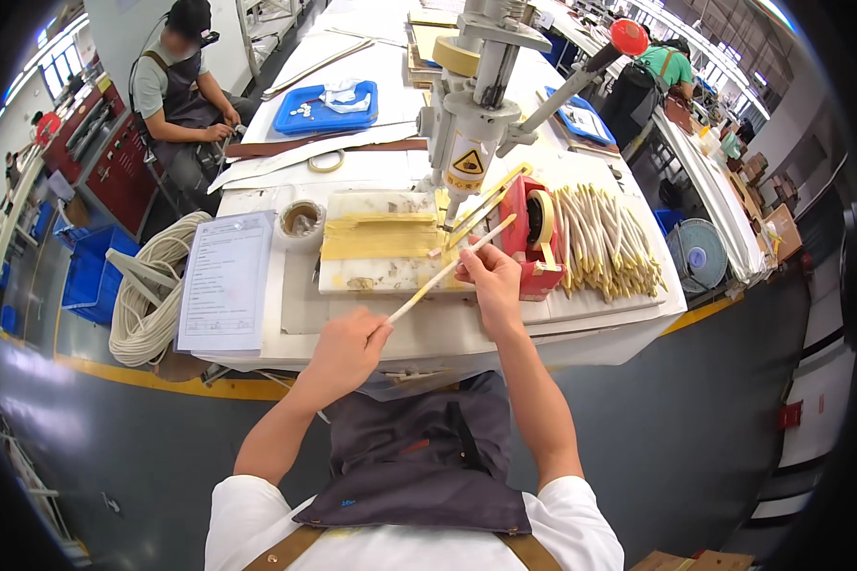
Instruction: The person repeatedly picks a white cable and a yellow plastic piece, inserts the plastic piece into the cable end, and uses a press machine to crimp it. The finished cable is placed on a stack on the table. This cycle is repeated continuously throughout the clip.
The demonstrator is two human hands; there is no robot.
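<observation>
A thin white length of cord [438, 280], with yellow tape around its middle and at its upper end, slants between my hands. My left hand [348, 344] pinches its lower end near the table's front edge. Closer to the press, my right hand [492, 279] closes around its upper part. Behind the cord lies a white block [343, 276] with yellow tape across its top. The hand press [467, 143] rises over the block's right side. Right of my right hand stands a red tape dispenser [546, 283] with a yellow tape roll [541, 215].
Several tape-ended cords [600, 238] lie piled right of the dispenser. A printed sheet [224, 285] and a round container [301, 221] are at left, with coiled cord [152, 295] beyond. Farther back sits a blue tray [328, 109]. Co-workers sit or stand left and right.
</observation>
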